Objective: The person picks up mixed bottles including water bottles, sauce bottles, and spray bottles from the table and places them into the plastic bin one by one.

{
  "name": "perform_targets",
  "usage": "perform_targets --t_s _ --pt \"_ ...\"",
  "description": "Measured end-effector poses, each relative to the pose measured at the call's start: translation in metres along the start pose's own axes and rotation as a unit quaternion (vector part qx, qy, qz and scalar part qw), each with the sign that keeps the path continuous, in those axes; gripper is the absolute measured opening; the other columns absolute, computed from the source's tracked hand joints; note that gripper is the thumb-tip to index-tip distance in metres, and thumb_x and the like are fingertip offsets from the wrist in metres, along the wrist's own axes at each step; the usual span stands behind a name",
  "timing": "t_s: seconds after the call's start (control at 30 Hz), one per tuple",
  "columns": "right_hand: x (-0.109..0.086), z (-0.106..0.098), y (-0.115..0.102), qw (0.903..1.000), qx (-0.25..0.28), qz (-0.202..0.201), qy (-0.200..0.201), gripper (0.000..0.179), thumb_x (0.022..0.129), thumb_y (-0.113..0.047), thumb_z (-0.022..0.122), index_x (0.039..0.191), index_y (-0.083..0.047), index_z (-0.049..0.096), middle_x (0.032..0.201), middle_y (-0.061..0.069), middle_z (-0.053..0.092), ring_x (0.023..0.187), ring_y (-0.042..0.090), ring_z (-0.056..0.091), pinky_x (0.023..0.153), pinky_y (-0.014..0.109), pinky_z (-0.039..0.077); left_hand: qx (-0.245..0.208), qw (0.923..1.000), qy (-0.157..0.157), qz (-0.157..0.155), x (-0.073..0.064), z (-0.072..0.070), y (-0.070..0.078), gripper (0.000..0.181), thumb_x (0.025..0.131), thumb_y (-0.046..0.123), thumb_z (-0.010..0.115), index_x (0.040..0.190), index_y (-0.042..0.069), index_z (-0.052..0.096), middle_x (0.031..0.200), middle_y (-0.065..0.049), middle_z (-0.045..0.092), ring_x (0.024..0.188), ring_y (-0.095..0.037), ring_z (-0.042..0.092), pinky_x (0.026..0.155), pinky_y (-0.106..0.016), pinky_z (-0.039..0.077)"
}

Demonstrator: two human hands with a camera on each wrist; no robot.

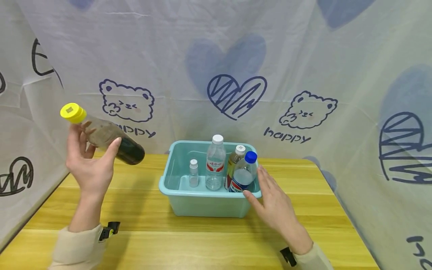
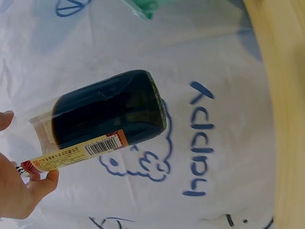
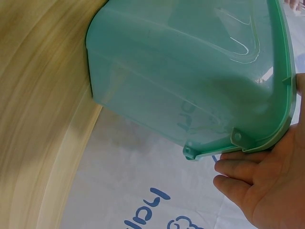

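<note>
My left hand holds up a bottle of dark liquid with a yellow cap, thumb on one side and fingers on the other. The bottle tilts, cap at upper left and base at lower right. In the left wrist view, a yellow label with a barcode shows on its side. My right hand rests at the right rim of a light teal plastic basin, its fingers fairly straight. The right wrist view shows fingertips under the rim.
Inside the basin stand a small clear bottle, a taller clear bottle with a white cap, a white-capped bottle with brownish contents and a blue-capped bottle. The wooden table meets a printed curtain behind.
</note>
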State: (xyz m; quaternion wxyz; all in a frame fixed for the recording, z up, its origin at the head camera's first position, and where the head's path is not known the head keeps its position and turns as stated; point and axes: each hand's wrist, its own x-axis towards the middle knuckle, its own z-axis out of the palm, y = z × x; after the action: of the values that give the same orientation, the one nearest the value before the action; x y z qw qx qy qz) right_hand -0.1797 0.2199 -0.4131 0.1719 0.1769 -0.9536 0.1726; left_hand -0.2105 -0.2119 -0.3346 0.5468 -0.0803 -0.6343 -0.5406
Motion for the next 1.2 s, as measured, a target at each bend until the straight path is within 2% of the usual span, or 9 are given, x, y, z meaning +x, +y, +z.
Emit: perform_targets --t_s 0.17,0.37,0.5,0.7,0.9,1.2 --pt "0.0 0.001 0.0 1.0 0.002 -0.001 0.001 0.085 0.106 -0.056 0.049 0.163 0.003 0.024 0.168 0.019 0.025 0.152 0.039 0.033 0.122 0.054 0.033 -0.01 0.9999 -0.005 0.012 0.0 0.007 0.015 0.081 0.078 -0.011 0.083 0.15 0.008 0.053 0.142 -0.011 0.062 0.125 -0.027 0.061 0.096 -0.024 0.057" --pt "0.001 0.0 0.0 1.0 0.001 -0.001 0.002 0.085 0.106 -0.056 0.049 0.163 0.003 0.024 0.168 0.019 0.025 0.152 0.039 0.033 0.122 0.054 0.033 -0.052 0.9984 -0.012 0.02 0.0 0.018 0.034 0.081 0.076 -0.014 0.083 0.15 0.003 0.053 0.139 -0.014 0.062 0.122 -0.03 0.062 0.092 -0.024 0.057" --pt "0.001 -0.001 0.001 1.0 0.001 0.0 0.001 0.086 0.106 -0.057 0.049 0.163 0.003 0.024 0.169 0.019 0.025 0.152 0.039 0.033 0.122 0.054 0.033 -0.066 0.997 -0.032 0.027 0.0 0.025 0.046 0.081 0.076 -0.015 0.082 0.149 0.002 0.053 0.139 -0.015 0.062 0.123 -0.031 0.061 0.091 -0.023 0.057" --pt "0.0 0.0 0.001 1.0 0.002 0.002 -0.003 0.086 0.106 -0.057 0.048 0.163 0.002 0.023 0.169 0.018 0.024 0.153 0.038 0.031 0.122 0.054 0.033 -0.079 0.9933 -0.078 0.03 -0.004 0.036 0.056 0.084 0.075 -0.018 0.082 0.151 0.002 0.051 0.139 -0.013 0.063 0.124 -0.029 0.063 0.096 -0.024 0.057" --pt "0.0 0.0 0.001 1.0 0.005 0.004 -0.004 0.086 0.106 -0.057 0.048 0.163 0.002 0.023 0.169 0.018 0.024 0.153 0.039 0.031 0.122 0.055 0.032 -0.101 0.9846 -0.138 0.036 -0.013 0.049 0.064 0.089 0.073 -0.022 0.08 0.153 0.004 0.05 0.14 -0.015 0.062 0.126 -0.028 0.063 0.097 -0.024 0.056" --pt "0.001 0.0 0.0 1.0 0.004 0.005 -0.005 0.086 0.106 -0.057 0.048 0.163 0.002 0.023 0.169 0.019 0.025 0.153 0.039 0.032 0.121 0.055 0.033 -0.115 0.9706 -0.205 0.051 -0.03 0.068 0.069 0.093 0.071 -0.016 0.088 0.153 0.001 0.048 0.14 -0.014 0.063 0.126 -0.024 0.065 0.102 -0.031 0.056"
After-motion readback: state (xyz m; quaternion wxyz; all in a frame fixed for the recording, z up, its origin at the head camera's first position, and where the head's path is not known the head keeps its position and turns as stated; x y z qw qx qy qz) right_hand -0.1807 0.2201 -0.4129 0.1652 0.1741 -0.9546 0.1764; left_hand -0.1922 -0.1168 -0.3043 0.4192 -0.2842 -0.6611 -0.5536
